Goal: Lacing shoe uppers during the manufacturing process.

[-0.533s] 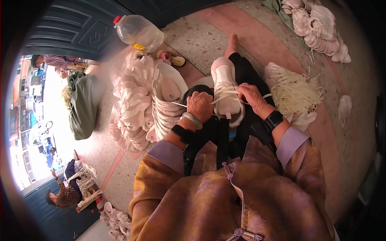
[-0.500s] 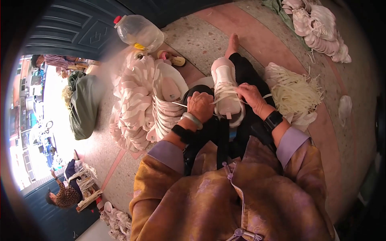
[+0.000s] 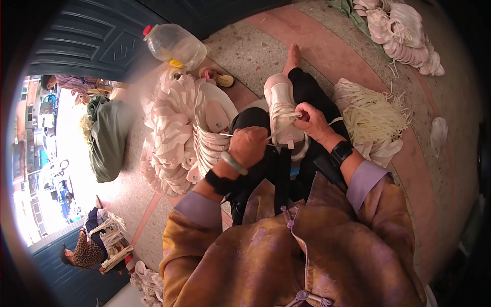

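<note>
A white sneaker (image 3: 279, 94) rests between my legs, its toe pointing away from me. A pale flat shoelace (image 3: 282, 111) crosses its front in several rows. Left of the shoe, my left hand (image 3: 249, 146) is closed on a lace end, and a thin pale end sticks out at its left side. On the shoe's right side, my right hand (image 3: 314, 123) pinches the lace between thumb and forefinger at the eyelets. A strand runs from the shoe's opening toward my left hand. The left hand's fingertips are mostly hidden.
Stacked white shoe uppers (image 3: 171, 128) lie to the left, and a bundle of pale laces (image 3: 376, 120) to the right. A large clear plastic bottle (image 3: 176, 47) and a sandal (image 3: 221, 78) stand beyond. More white uppers (image 3: 401, 33) lie far right. Another person (image 3: 88, 249) sits at lower left.
My left hand has moved slightly down and to the left, its knuckles turned. The right hand has shifted a little toward the laces, thumb and forefinger pinching. The view has tilted slightly.
</note>
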### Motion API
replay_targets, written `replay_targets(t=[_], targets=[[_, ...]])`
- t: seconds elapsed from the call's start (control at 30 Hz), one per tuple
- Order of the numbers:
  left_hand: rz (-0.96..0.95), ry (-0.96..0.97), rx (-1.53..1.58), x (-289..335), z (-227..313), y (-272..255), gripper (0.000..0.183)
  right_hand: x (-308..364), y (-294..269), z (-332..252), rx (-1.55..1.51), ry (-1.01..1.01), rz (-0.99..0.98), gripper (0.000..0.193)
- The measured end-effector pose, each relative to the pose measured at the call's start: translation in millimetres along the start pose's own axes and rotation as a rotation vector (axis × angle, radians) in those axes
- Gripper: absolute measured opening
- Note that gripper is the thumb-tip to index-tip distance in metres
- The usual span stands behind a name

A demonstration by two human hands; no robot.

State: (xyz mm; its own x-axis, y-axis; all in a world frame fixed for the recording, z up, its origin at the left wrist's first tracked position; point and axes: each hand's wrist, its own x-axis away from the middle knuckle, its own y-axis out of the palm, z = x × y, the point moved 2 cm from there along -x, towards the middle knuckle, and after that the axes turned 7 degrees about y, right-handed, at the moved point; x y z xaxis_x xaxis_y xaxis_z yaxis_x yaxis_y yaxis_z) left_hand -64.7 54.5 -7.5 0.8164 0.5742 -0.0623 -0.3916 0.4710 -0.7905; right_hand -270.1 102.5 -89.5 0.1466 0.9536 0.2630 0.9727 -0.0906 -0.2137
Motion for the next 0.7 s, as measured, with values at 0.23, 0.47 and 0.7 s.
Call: replay_targets(t=[0.23,0.47,0.7], targets=[[-0.071,-0.184,0.239,41,-4,-25,0.013,3,-1,3,-0.031,0.037,-0.028,0.030],[0.010,-0.094,0.268,16,49,-39,0.013,10,0,-24,0.227,-0.321,0.268,0.025],[0.068,-0.115,0.288,5,57,-56,0.005,30,29,-100,-0.185,-0.142,-0.392,0.028]])
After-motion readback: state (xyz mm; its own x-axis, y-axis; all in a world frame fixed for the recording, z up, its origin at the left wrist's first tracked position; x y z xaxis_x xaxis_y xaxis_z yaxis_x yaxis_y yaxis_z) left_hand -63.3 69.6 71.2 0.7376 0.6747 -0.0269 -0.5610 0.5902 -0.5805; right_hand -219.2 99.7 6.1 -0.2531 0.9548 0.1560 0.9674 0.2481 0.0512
